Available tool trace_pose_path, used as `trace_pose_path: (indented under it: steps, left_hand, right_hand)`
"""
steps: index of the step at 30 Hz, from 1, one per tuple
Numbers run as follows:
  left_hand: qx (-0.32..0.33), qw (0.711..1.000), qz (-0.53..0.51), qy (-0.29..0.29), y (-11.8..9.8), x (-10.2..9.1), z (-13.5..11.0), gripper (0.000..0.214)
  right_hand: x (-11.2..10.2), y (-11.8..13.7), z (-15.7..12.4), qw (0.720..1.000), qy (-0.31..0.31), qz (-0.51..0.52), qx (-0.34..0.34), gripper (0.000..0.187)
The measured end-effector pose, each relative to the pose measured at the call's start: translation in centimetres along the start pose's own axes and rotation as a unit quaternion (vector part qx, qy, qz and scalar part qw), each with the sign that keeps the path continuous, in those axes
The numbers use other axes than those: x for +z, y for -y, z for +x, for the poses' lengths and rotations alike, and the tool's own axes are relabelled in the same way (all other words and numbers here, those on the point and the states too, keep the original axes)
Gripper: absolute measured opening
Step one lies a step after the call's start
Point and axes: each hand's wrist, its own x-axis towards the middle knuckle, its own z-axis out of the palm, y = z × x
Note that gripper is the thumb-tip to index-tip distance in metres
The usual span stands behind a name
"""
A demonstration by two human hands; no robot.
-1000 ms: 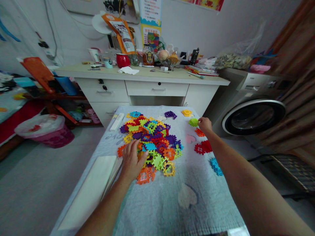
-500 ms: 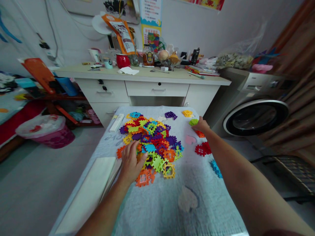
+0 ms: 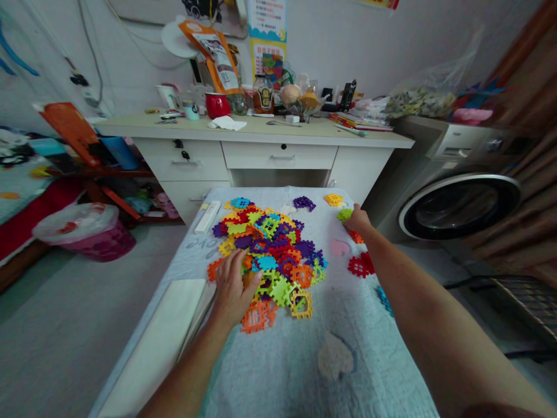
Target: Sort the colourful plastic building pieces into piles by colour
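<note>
A heap of colourful interlocking plastic pieces (image 3: 265,247) lies on the cloth-covered table (image 3: 296,366). My left hand (image 3: 235,287) rests at the heap's left side, fingers spread and thumb apart over the pieces. At the table's far right edge, my right hand (image 3: 359,220) has its fingers closed at a green interlocking piece (image 3: 344,214); its fingertips are partly hidden. Yellow pieces (image 3: 333,200) lie just beyond it. Orange pieces (image 3: 356,237), red pieces (image 3: 361,265) and blue pieces (image 3: 385,301) sit nearer me, the blue ones partly behind my right forearm.
A white remote-like object (image 3: 208,217) and a long white board (image 3: 156,342) lie along the table's left side. Behind stands a desk (image 3: 278,155) loaded with household items. A washing machine (image 3: 452,174) is at right, a pink lined bin (image 3: 102,241) at left.
The view has shifted slightly. Both hands stay at nearly the same places, the left on the heap and the right at the green piece.
</note>
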Motion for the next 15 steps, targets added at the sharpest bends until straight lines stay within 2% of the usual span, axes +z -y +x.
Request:
trace_pose_path:
  steps: [4,7,9,12,15]
  left_hand:
    - [-0.004,1.0,-0.007,-0.002,0.0,0.0,0.0,0.051]
    - [-0.011,1.0,-0.023,-0.001,0.0,0.1,0.0,0.048]
    - [-0.015,0.999,-0.034,-0.002,0.0,0.1,0.0,0.048]
    - [-0.012,0.999,-0.029,0.008,0.0,0.0,0.0,0.054]
    - [-0.02,0.999,0.013,0.027,0.0,-0.2,-0.2,0.073]
  right_hand:
    - [-1.3,1.4,-1.9,0.999,-0.049,-0.003,-0.011,0.082]
    - [-2.4,3.2,-4.9,0.991,-0.081,0.051,-0.094,0.074]
    - [-2.8,4.5,-7.7,0.976,-0.043,0.099,-0.191,0.054]
    - [-2.3,6.2,-12.2,0.93,0.094,0.148,-0.323,0.018]
    - [-0.7,7.2,-15.8,0.906,0.13,0.158,-0.371,0.009]
